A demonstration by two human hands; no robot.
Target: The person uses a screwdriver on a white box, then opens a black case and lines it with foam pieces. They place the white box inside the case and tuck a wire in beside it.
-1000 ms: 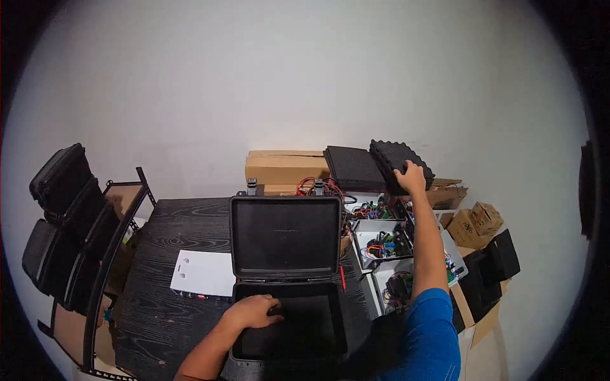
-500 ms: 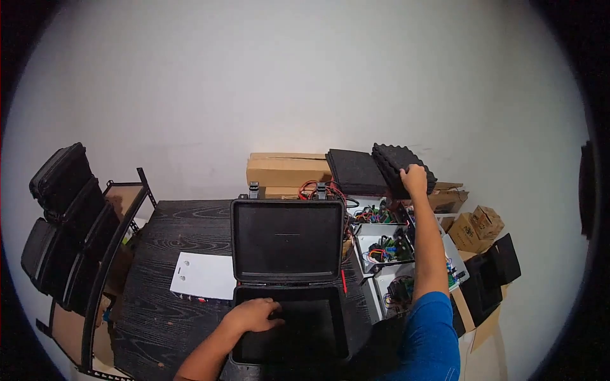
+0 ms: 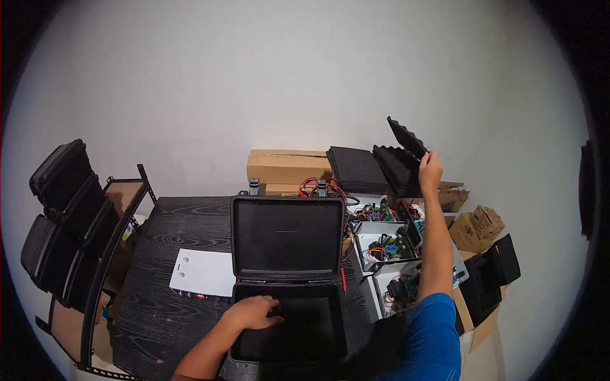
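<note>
My right hand (image 3: 430, 173), closed on its lower edge, holds up a black egg-crate foam sheet (image 3: 405, 136). Just beneath it, more wavy black foam (image 3: 397, 168) leans on the pile, beside flat black foam sheets (image 3: 357, 168). A black hard case (image 3: 287, 238) stands with its lid raised on the table in front of me. Over the left side of the case's lower half (image 3: 318, 330) lies my left hand (image 3: 255, 312), fingers apart and holding nothing. No object shows in the dark lower half.
Left of the case lies a white box (image 3: 202, 273) on the black wood-grain table (image 3: 152, 317). White housings with wired circuit boards (image 3: 384, 247) line the right side. Cardboard boxes (image 3: 286, 166) stand behind; black cases (image 3: 63, 216) are stacked on a shelf at left.
My right hand has lifted one egg-crate foam sheet up off the pile and moved slightly right. My left hand has stayed at the case.
</note>
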